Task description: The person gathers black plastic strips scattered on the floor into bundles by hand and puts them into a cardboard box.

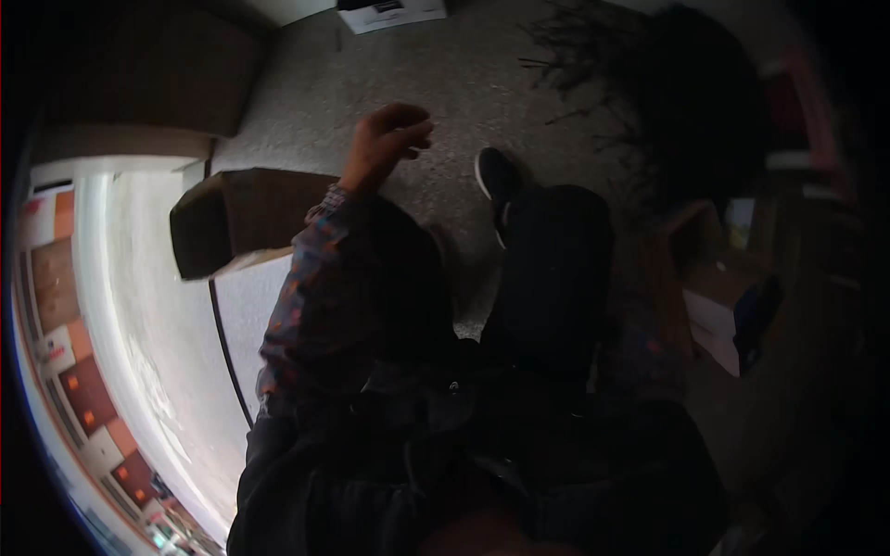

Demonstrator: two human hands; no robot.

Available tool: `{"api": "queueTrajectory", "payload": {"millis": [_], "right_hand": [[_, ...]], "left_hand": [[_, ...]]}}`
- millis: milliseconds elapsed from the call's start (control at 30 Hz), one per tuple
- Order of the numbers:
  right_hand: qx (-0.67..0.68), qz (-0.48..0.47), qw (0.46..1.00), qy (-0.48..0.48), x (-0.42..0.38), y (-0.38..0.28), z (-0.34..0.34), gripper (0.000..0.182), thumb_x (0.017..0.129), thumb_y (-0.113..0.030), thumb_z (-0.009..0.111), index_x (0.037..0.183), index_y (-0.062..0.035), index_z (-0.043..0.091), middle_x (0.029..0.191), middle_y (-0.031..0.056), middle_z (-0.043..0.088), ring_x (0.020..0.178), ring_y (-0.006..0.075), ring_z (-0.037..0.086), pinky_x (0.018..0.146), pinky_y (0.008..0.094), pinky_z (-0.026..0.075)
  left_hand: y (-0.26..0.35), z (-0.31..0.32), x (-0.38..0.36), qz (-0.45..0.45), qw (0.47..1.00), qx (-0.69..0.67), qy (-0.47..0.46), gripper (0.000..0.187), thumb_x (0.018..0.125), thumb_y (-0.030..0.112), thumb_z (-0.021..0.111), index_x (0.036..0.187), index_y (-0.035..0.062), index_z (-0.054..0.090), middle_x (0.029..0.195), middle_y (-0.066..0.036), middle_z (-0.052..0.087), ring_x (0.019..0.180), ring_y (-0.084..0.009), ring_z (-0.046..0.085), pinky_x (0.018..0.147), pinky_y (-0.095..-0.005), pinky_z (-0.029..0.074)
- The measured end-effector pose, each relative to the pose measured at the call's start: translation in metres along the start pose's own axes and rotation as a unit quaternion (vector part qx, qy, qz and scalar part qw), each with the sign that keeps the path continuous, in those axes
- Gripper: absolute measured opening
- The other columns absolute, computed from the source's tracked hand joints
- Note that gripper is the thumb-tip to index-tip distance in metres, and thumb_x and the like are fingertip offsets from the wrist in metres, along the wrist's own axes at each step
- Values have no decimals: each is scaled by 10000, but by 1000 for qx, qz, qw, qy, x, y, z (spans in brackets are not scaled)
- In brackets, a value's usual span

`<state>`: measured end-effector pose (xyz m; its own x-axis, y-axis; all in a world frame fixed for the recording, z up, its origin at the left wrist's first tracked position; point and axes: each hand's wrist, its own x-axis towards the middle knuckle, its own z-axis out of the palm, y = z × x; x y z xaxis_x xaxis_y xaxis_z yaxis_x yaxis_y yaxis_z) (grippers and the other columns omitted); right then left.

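The left hand (pixel 387 139) is hanging raised over the grey speckled carpet (pixel 436 65), its fingers curling loosely inward and gripping nothing that shows; it is touching no object. Its patterned dark sleeve with orange flecks (pixel 306 296) is running down and near from the wrist. The right hand is lying out of sight, somewhere in the dark at the right, so whether it is clenched or released cannot be told. Just left of the left forearm, an open brown cardboard box (pixel 232 227) is sitting on the carpet, its flap tilting outward toward the left. To the right of the hand, a dark shoe with a white sole (pixel 496 181) is resting on the carpet, with a black trouser leg (pixel 552 269) reaching near from it. Far off, at the top, a flat white box (pixel 394 14) is lying on the floor. At the far right, dark brushy twigs (pixel 593 56) are spreading over the carpet.
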<state>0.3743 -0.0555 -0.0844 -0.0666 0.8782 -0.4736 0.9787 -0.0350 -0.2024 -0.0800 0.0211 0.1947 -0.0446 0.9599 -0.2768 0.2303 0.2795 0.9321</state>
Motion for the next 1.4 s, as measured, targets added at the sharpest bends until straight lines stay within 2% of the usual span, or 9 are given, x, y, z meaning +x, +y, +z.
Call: {"api": "queueTrajectory", "payload": {"millis": [133, 333, 433, 467, 567, 733, 833, 967, 1400], "right_hand": [[19, 53, 997, 44, 18, -4, 13, 695, 773, -244, 622, 1362, -169, 262, 1259, 239, 364, 1095, 420, 409, 889, 495, 377], [26, 113, 985, 126, 78, 8, -14, 793, 748, -278, 653, 1402, -186, 214, 1389, 254, 206, 1203, 485, 309, 957, 521, 347], [61, 147, 969, 189, 112, 21, -34, 753, 788, -358, 618, 1404, -238, 202, 1407, 254, 143, 1163, 546, 306, 849, 569, 415], [59, 150, 970, 184, 122, 23, -44, 753, 788, -358, 618, 1404, -238, 202, 1407, 254, 143, 1163, 546, 306, 849, 569, 415], [124, 343, 914, 180, 146, 26, -76, 833, 725, -371, 672, 1403, -239, 208, 1387, 283, 185, 1168, 543, 315, 911, 530, 382], [104, 410, 878, 224, 173, 39, -72, 671, 724, -332, 678, 1311, -197, 383, 1316, 289, 274, 1099, 521, 392, 844, 519, 429], [61, 293, 895, 330, 174, 63, -43, 365, 771, -207, 630, 1112, -122, 529, 1184, 229, 384, 997, 445, 463, 770, 532, 454], [39, 177, 916, 358, 166, 62, -27, 198, 731, -114, 619, 921, -73, 581, 946, 171, 493, 840, 401, 523, 695, 464, 454], [97, -204, 933, 281, 138, -111, 10, 79, 760, -67, 575, 831, -35, 588, 906, 136, 499, 773, 364, 520, 687, 431, 436]], "left_hand": [[-11, -7, 12, -8, 990, 94, -104, 326, 839, 149, 603, 1128, 11, 537, 999, -84, 622, 856, -155, 607, 722, -271, 478], [-15, -9, 10, -84, 975, 140, -151, 331, 812, 98, 623, 1123, 20, 544, 978, -70, 620, 865, -118, 576, 742, -250, 458], [-12, -9, 12, -107, 962, 190, -166, 353, 799, 89, 627, 1135, 26, 539, 973, -72, 621, 877, -127, 576, 762, -252, 450], [-13, -11, 12, -100, 958, 208, -171, 364, 793, 87, 627, 1141, 29, 537, 972, -74, 622, 885, -133, 578, 771, -254, 447], [-21, -21, 13, -109, 955, 225, -157, 370, 792, 85, 623, 1146, 26, 535, 967, -74, 623, 885, -145, 580, 773, -263, 447], [-31, -38, 14, -166, 943, 241, -158, 395, 804, 27, 560, 1191, -3, 488, 1023, -82, 578, 949, -146, 541, 827, -258, 425], [-35, -40, 11, -176, 947, 228, -141, 392, 796, 59, 580, 1176, -1, 503, 1006, -96, 594, 938, -166, 557, 814, -275, 432], [-36, -48, 8, -190, 950, 211, -128, 397, 805, 44, 562, 1192, -2, 487, 1017, -93, 577, 965, -160, 540, 837, -275, 421], [-42, -60, -3, -196, 946, 240, -99, 405, 777, 70, 595, 1171, 20, 515, 982, -116, 613, 947, -194, 569, 830, -301, 429]]}}
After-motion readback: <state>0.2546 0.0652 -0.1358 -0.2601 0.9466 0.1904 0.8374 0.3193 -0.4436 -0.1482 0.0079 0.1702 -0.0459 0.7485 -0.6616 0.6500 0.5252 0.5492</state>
